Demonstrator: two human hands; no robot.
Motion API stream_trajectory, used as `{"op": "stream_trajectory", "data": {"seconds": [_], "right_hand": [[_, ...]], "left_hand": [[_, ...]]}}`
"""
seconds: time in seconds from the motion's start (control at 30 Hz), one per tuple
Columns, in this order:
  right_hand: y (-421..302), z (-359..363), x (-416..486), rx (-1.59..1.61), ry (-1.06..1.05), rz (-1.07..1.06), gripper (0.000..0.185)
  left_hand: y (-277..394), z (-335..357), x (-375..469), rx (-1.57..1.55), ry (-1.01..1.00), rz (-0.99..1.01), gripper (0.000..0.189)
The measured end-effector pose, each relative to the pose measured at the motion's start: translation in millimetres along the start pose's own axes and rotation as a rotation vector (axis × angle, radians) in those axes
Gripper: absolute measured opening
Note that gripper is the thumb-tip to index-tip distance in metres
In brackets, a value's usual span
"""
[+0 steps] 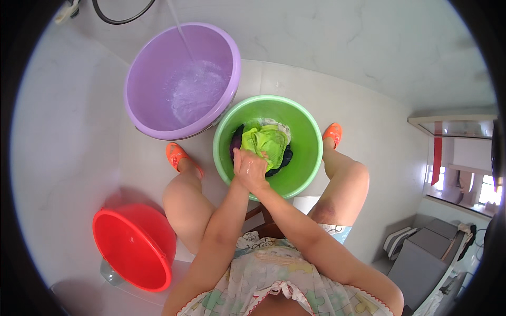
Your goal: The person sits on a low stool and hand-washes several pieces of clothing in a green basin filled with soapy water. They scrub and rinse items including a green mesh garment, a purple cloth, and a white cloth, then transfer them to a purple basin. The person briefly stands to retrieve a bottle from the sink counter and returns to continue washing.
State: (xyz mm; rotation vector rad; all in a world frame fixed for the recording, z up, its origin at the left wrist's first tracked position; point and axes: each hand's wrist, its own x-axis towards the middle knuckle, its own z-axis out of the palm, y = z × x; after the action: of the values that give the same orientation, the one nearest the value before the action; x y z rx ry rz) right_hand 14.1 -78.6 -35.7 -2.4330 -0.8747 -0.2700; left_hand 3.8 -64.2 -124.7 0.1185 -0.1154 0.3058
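Note:
Both my hands are together over the near side of a green plastic tub (306, 173), on a bunched lime-green mesh cloth (270, 142). My right hand (253, 169), wet and fisted, grips the near end of the cloth. Mostly hidden behind it, my left hand (237, 158) is pressed against the same end; only part of it shows. Under the cloth, dark laundry (287, 155), a purple piece (236, 145) and a whitish piece (282, 127) lie in the tub.
Water streams into a large lilac tub (144, 85) at upper left, churning at its bottom. A black hose (118, 21) curves above. The red basin (130, 241) leans at lower left by a grey object (110, 272). My feet in orange slippers (334, 134) flank the green tub; grey cabinets (419, 252) are right.

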Motion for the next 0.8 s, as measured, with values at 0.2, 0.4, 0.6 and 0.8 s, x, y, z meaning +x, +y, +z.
{"op": "stream_trajectory", "data": {"seconds": [0.2,0.4,0.6,0.8], "right_hand": [[84.2,-19.9,51.4,0.322,-0.382,0.865,0.052],[80.2,-8.7,-14.4,0.711,-0.337,0.933,0.044],[131.3,-54.5,63.4,0.467,-0.212,0.528,0.030],[32.7,-82.6,-28.0,0.385,-0.381,0.042,0.035]], "left_hand": [[-11.9,40.6,20.8,0.148,0.848,-0.294,0.034],[-12.7,26.9,25.4,0.122,0.844,-0.174,0.048],[-2.5,62.7,31.7,0.127,0.873,-0.412,0.087],[6.1,45.7,36.9,-0.143,0.542,-0.521,0.067]]}}
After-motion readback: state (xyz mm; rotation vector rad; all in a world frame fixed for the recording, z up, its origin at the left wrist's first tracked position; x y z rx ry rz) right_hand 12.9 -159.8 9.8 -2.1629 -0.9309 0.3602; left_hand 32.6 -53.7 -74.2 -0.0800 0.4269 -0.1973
